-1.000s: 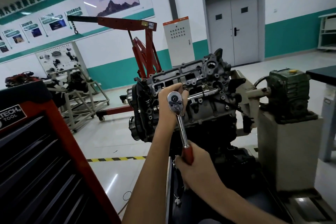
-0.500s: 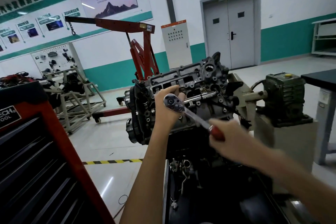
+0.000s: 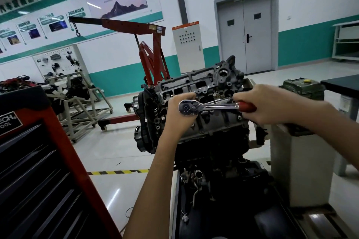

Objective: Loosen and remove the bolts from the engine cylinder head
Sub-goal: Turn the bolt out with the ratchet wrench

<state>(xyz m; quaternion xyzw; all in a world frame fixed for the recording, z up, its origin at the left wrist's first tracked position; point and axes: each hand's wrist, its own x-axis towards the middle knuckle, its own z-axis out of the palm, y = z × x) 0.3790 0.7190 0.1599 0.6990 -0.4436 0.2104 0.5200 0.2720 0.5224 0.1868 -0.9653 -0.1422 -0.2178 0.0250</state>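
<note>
While your right hand (image 3: 272, 105) wraps the red handle of the ratchet (image 3: 209, 106) and your left hand (image 3: 180, 116) curls round its head, against the cylinder head (image 3: 204, 83) straight ahead, the bolt is hidden. Pull crookedly and the socket may slip, rounding it.

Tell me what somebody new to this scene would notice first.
Dead centre, a shiny wrench lies level across the engine, its red handle gripped by the right hand while the left hand cups its round head. Behind the engine stands a red crane, and a red and black tool chest fills the lower left.
</note>
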